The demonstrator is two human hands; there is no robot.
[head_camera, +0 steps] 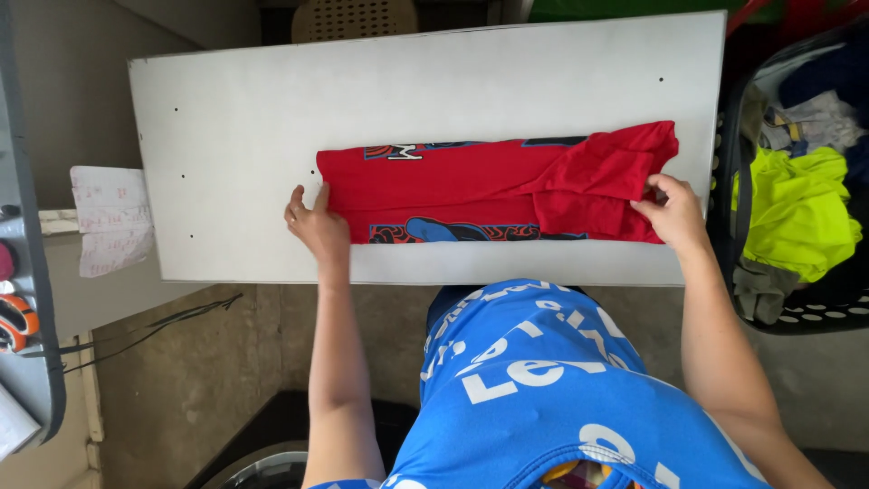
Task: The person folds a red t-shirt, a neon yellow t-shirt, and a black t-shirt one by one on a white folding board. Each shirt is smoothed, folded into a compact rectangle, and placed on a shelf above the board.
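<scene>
Red shirt (489,190) lies folded long on the white counter (235,118). Left hand (317,226) presses its left edge, fingers together. Right hand (674,213) pinches the bunched right end. Keeping both edges aligned and smooth seems best.

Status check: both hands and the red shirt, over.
Left hand flat on red shirt, left end. Right hand pinching right end. Shirt folded lengthwise on white board. Nothing obstructing.
</scene>
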